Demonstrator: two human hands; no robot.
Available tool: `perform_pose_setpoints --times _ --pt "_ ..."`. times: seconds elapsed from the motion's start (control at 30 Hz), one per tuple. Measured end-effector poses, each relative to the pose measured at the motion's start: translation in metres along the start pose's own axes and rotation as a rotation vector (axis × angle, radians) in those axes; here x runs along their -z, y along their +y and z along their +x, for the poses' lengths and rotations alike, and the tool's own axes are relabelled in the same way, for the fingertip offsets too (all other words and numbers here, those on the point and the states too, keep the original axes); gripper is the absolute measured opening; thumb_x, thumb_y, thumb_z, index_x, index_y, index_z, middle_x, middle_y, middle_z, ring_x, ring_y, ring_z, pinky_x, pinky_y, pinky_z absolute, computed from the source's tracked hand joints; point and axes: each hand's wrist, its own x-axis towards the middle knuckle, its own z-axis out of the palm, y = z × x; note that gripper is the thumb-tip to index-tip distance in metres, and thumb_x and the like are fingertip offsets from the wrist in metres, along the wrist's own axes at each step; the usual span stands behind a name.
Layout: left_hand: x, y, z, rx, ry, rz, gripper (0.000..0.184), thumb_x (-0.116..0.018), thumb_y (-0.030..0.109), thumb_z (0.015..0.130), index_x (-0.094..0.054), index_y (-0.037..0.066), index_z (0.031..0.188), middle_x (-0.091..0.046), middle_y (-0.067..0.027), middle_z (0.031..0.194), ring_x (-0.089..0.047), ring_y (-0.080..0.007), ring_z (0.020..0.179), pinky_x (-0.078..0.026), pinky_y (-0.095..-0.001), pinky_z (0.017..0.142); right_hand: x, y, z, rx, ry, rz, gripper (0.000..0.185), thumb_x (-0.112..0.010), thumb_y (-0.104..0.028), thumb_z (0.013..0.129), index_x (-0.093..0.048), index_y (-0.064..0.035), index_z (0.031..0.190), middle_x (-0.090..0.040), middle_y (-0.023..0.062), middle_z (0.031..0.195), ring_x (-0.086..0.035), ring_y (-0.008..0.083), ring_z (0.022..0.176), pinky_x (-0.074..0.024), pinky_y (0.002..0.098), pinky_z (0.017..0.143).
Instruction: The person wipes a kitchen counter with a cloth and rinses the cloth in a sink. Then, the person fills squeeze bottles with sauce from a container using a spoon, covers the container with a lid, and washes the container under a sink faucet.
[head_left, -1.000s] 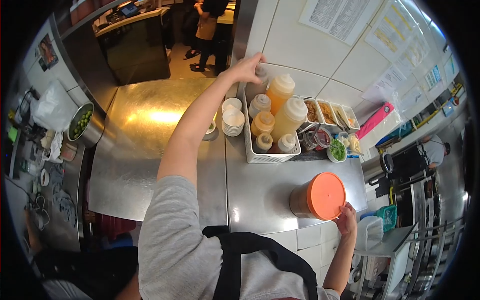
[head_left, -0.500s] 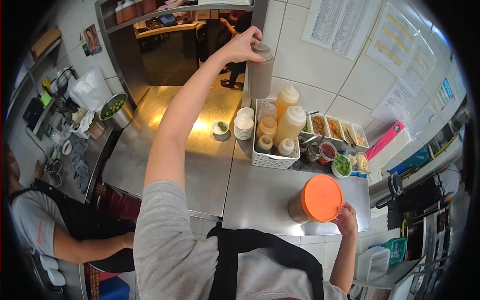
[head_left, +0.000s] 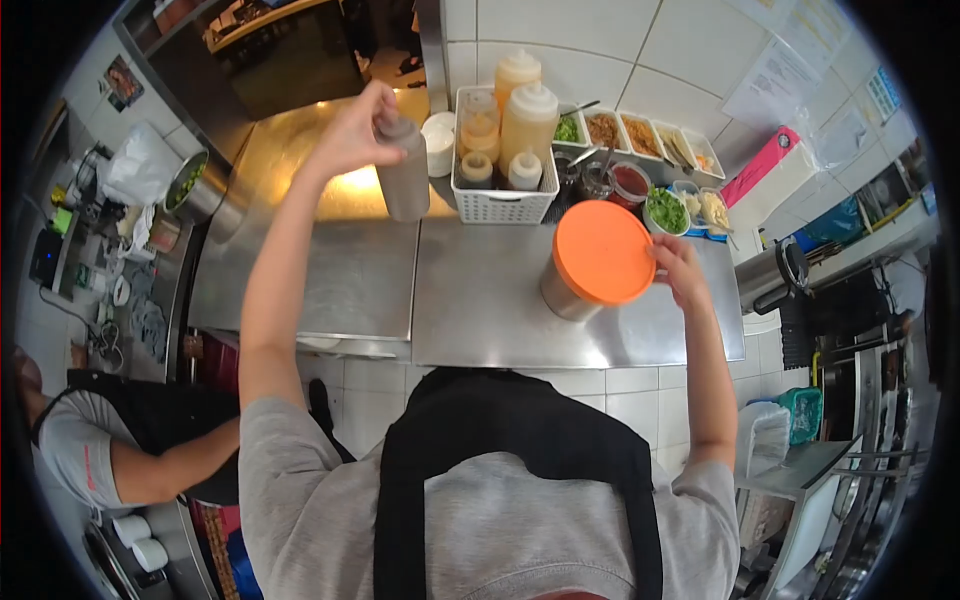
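My left hand (head_left: 355,135) is closed around the top of a grey squeeze bottle (head_left: 405,180), held nearly upright at the left of the white basket. Close beside it stands a stack of small white bowls (head_left: 438,145). At the right, my right hand (head_left: 681,268) grips the edge of a round container (head_left: 567,296) with an orange lid (head_left: 603,252). The container leans slightly over the steel counter; whether its base touches is hard to tell. Several squeeze bottles (head_left: 529,118) with pale and orange sauces stand in the white basket (head_left: 505,208).
Behind the container are trays of toppings (head_left: 640,133), a jar of red sauce (head_left: 629,184) and a bowl of chopped greens (head_left: 666,211). A pink-spined binder (head_left: 762,168) stands farther right. At the left are a pot of limes (head_left: 195,188) and another person (head_left: 140,440).
My left hand has brought the grey bottle down and left, from above the basket to beside it. My right hand still grips the container. The head view has shifted.
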Motion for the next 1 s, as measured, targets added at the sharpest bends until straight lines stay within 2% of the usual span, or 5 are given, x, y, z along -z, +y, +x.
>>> perform_pose_setpoints --times 0.4,0.57,0.8,0.93,1.0 --pt "-0.090 0.023 -0.099 0.177 0.184 0.013 0.055 -0.071 0.016 0.059 -0.040 0.006 0.103 -0.054 -0.0124 0.101 -0.054 -0.0273 0.099 -0.044 -0.0358 0.084 0.005 -0.021 0.072 -0.048 -0.311 -0.053 0.019 -0.055 -0.020 0.082 -0.057 -0.0044 0.093 -0.058 0.0006 0.072 -0.054 0.0082 0.055 -0.0446 0.0213 0.048" --pt "-0.098 0.032 -0.136 0.172 0.418 -0.040 0.090 -0.080 0.028 0.058 -0.032 0.006 0.130 -0.041 -0.0170 0.128 -0.043 -0.0272 0.115 -0.040 -0.0371 0.090 -0.002 -0.002 0.053 0.089 -0.326 -0.011 0.018 -0.056 -0.020 0.082 -0.056 -0.0040 0.090 -0.057 -0.0006 0.069 -0.052 0.0069 0.051 -0.0422 0.0200 0.045" --pt "-0.178 0.047 -0.224 0.464 0.497 -0.571 0.062 -0.073 0.020 0.070 -0.042 0.007 0.123 -0.046 -0.0099 0.121 -0.048 -0.0228 0.107 -0.045 -0.0351 0.081 -0.036 -0.007 0.010 0.108 -0.251 0.028 0.018 -0.056 -0.018 0.080 -0.058 -0.0028 0.089 -0.054 -0.0008 0.063 -0.051 0.0079 0.049 -0.0424 0.0218 0.044" --pt "-0.163 0.027 -0.202 0.487 0.620 -0.363 0.074 -0.077 0.021 0.064 -0.038 0.006 0.125 -0.043 -0.0137 0.125 -0.046 -0.0279 0.109 -0.044 -0.0391 0.084 -0.084 -0.060 0.019 0.813 0.001 -0.685 0.027 -0.052 -0.023 0.084 -0.060 0.0018 0.092 -0.060 0.0139 0.081 -0.059 0.0211 0.073 -0.0462 0.0317 0.063" --pt "-0.167 0.014 -0.173 0.298 0.708 -0.078 0.088 -0.081 0.025 0.057 -0.033 0.006 0.128 -0.041 -0.0154 0.127 -0.045 -0.0327 0.111 -0.044 -0.0394 0.085 -0.157 -0.088 -0.001 0.806 -0.069 -0.687 0.036 -0.058 -0.029 0.080 -0.058 0.0005 0.102 -0.061 0.0177 0.088 -0.060 0.0253 0.081 -0.0460 0.0345 0.071"
